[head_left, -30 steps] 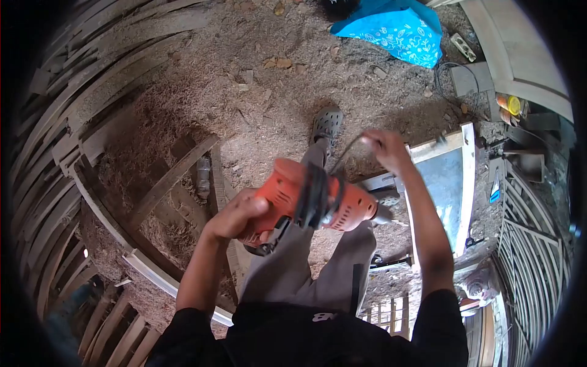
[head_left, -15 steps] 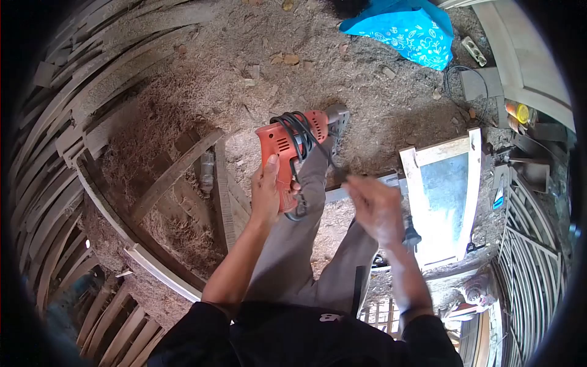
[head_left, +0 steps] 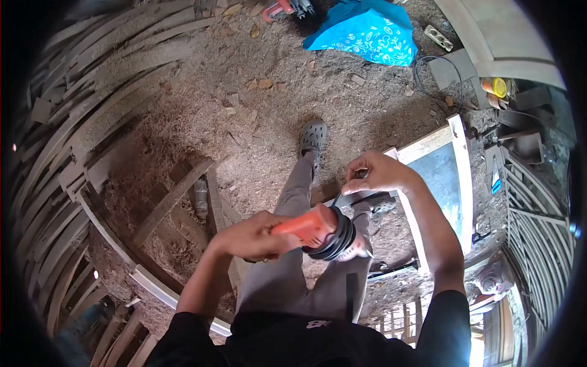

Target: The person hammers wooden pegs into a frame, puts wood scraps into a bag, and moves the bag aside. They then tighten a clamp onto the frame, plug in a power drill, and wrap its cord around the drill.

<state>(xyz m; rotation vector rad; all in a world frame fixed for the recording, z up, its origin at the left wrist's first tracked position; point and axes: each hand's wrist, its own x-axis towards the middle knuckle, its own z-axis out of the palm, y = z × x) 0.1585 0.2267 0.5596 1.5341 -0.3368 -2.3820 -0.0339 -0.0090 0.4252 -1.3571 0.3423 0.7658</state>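
Swung in closer above our legs (head_left: 269, 284), off the sawdust floor (head_left: 251, 131), the red drill (head_left: 304, 226) sat clamped in our left hand (head_left: 254, 235); our right hand (head_left: 379, 173) pinched the black cord (head_left: 333, 246), so its coiling seemed unfinished.

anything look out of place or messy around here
Apparent wood shavings lie scattered all around, unswept, and what looks like a clear bottle lies among wooden pieces, as if discarded there.
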